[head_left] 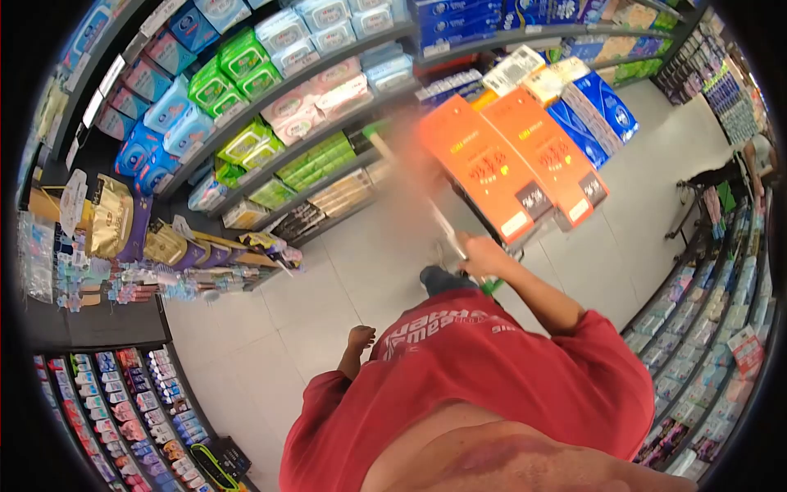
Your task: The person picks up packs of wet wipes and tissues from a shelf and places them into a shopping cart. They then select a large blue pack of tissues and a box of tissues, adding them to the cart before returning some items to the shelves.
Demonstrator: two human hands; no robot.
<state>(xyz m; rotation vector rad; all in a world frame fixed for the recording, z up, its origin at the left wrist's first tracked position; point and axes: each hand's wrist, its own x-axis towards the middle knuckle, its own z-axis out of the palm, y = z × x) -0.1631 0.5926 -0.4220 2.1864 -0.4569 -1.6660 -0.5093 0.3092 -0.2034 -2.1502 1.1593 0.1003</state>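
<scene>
My right hand [486,256] is closed around the pale handle of a duster [445,230], whose brownish fluffy head is smeared by motion. The duster points up and left, towards the lower shelves. Just beyond that hand, two orange boxes [492,164] lie side by side on top of a stack. Blue packs [594,115] sit behind them to the right. Low at my left side hangs my left hand [361,338], its fingers curled in and no object visible in them.
Curved-looking shelves [328,66] of wipes and tissue packs run along the far left. Another shelf of small packages [697,328] stands on the right. Hanging gold bags [115,221] and small goods are at left. A person [758,160] is at the far right edge. Tiled floor [270,328] lies between.
</scene>
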